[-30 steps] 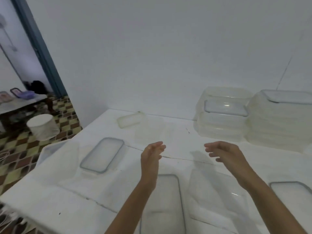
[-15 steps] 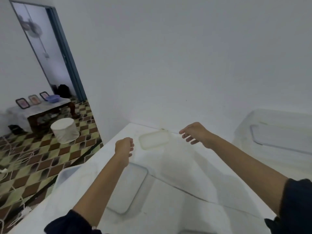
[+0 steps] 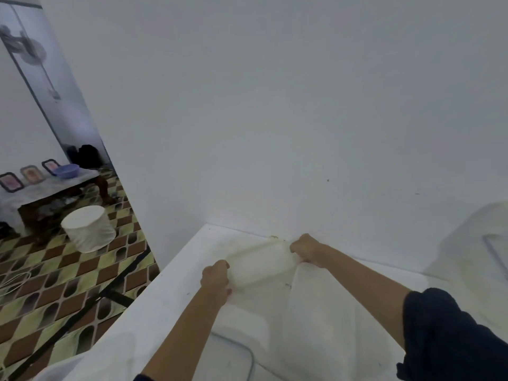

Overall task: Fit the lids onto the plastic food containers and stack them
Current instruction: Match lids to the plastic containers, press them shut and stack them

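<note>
Now the left hand (image 3: 215, 276) grips the near-left end of the container (image 3: 261, 264), which lies on the table (image 3: 176, 292) against the wall (image 3: 275, 105); the right hand (image 3: 306, 247) is clenched on its far-right end.

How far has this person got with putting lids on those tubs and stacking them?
Done: at the right edge, blurred shapes look like stacked containers, though no count is possible. In hand: the left hand and right hand each grip an end of a small yellowish container by the wall. Left: a lid lies loose on the counter, so fitting and stacking remain.
</note>
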